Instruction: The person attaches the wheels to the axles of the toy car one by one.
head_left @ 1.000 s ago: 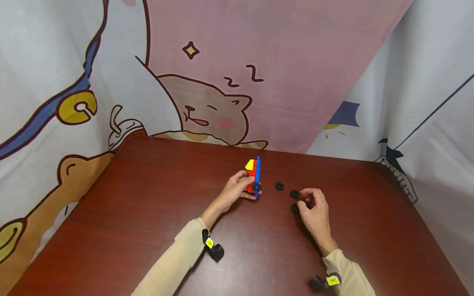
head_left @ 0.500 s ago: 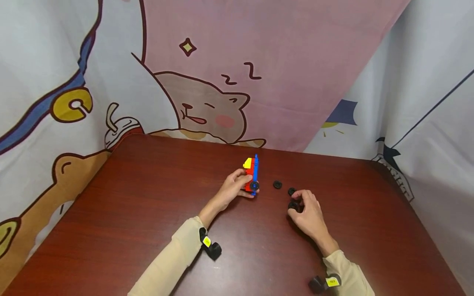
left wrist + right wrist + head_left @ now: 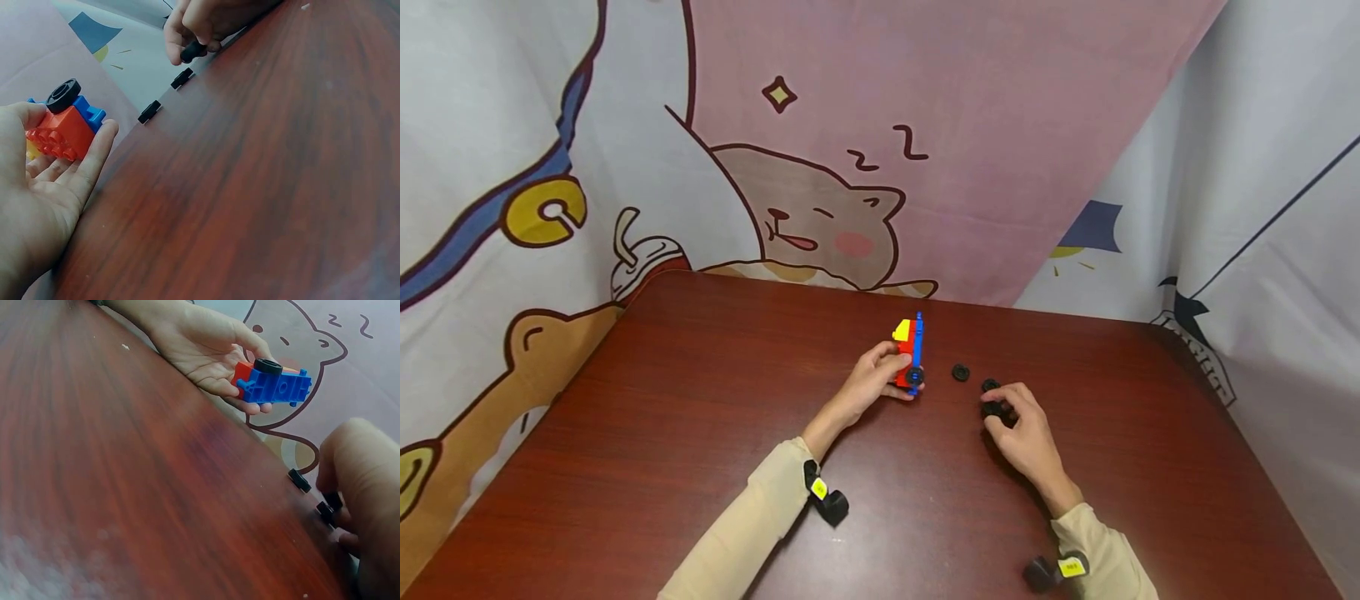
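Note:
My left hand (image 3: 876, 375) grips a small toy building-block car (image 3: 917, 342), stood on end above the table. The car has red blocks, a yellow block and a blue chassis (image 3: 275, 389). One black wheel (image 3: 63, 95) is fitted on the chassis, near my left thumb. To the right, my right hand (image 3: 1026, 433) pinches a loose black toy wheel (image 3: 192, 51) between fingers and thumb, close over the table. Beside those fingers lies a second loose wheel (image 3: 991, 385). A third wheel (image 3: 960, 372) rests between it and the car.
Both hands work over a dark red-brown wooden table (image 3: 715, 392). A cloth with cartoon animals (image 3: 827, 217) hangs along its back edge and sides. Each sleeve carries a black wrist camera (image 3: 831, 504).
My right hand has shifted slightly left and closed its fingers on the nearest loose wheel. The left hand keeps its hold on the car; the head view has moved a little.

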